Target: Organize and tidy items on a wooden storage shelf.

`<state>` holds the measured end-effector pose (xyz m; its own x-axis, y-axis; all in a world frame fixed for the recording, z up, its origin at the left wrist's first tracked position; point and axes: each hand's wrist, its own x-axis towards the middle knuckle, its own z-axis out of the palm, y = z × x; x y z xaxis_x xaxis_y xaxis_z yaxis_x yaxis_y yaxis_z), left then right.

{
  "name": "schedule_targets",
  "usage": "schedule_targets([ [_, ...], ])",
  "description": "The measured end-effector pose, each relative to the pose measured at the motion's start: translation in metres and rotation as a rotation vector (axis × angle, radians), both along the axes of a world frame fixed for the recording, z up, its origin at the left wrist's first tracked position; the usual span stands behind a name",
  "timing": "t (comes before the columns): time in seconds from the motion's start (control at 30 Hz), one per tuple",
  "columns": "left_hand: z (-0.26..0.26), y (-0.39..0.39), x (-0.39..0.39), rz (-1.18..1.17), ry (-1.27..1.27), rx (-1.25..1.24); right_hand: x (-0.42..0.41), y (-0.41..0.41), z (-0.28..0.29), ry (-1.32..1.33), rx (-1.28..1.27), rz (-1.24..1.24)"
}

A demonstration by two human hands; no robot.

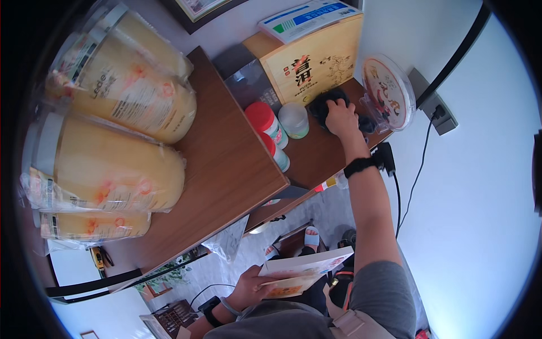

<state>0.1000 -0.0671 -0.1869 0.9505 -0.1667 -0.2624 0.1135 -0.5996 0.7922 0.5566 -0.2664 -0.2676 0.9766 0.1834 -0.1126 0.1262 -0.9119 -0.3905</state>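
My right hand reaches onto the lower wooden shelf, its fingers curled over a dark, crumpled bundle. Whether that bundle is a plastic bag or cloth is unclear. Right behind it stands a tan Puer tea box. A round clear plastic container with a printed lid leans upright beside the hand. Down in front of my body, my left hand grips a white book or flat box with a tan printed flat item against it.
Large wrapped tubs stand on the higher wooden top. Red-capped bottles and a translucent jar stand near the bundle. A wall socket feeds hanging black cables. A black plug or adapter hangs beside my right wrist.
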Motion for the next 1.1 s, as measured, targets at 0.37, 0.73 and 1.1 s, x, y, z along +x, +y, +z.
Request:
schedule_targets([
  [0.37,0.003,0.012,-0.008,0.049,0.040,-0.010,-0.052,-0.011,-0.003,-0.133,0.059,0.028],
  [0.73,-0.006,0.014,-0.014,0.126,0.077,0.006,0.099,0.005,-0.022,-0.010,0.200,-0.420],
  [1.1,0.000,0.011,0.010,0.052,0.090,-0.001,0.027,0.002,-0.040,-0.185,0.223,0.192],
])
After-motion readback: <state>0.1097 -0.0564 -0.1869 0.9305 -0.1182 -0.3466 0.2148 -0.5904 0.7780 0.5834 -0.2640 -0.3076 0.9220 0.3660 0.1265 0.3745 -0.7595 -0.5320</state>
